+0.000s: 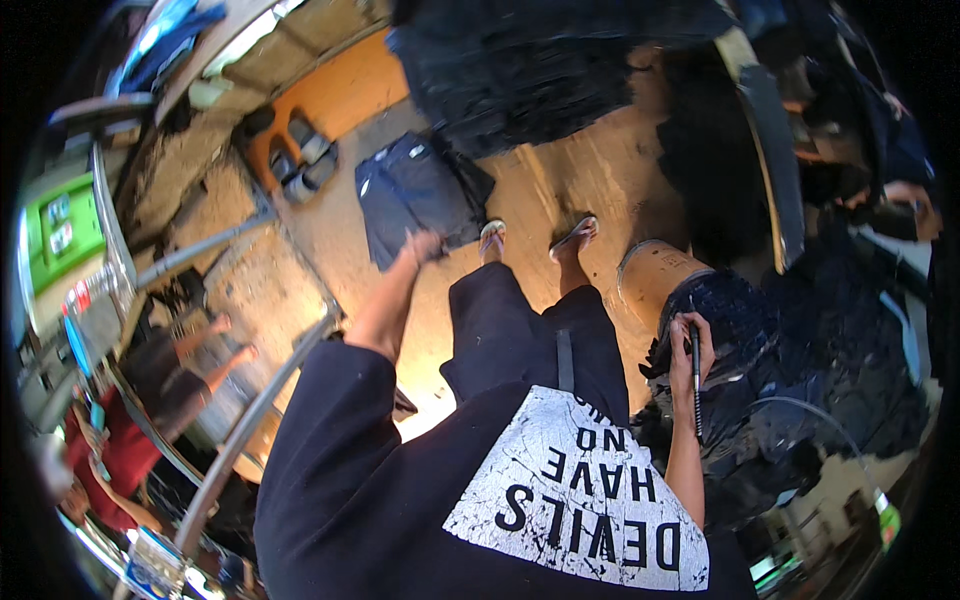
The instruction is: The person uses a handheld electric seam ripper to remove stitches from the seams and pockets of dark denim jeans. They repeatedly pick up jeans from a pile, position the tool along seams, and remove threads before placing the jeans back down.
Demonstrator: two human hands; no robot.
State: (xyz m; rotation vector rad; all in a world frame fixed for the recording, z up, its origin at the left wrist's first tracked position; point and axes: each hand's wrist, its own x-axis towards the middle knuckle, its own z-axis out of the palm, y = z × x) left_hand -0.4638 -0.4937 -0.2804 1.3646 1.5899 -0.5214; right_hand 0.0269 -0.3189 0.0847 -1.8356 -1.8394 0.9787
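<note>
My left hand reaches down over the near edge of a stack of dark folded cloth, which looks like garments and lies on the floor. Motion blurs its fingers, so I cannot tell if they grip the cloth. Off to the right, my right hand is closed around a slim black pen-like tool, whose ridged end points back along my forearm. Just beside that hand is a dark cloth bundle on top of a brown cylinder-shaped container.
A large heap of dark cloth fills the far side. More black cloth is piled at the right. Sandals lie at the far left, and a metal rail runs along my left. Beyond it sits another person in red.
</note>
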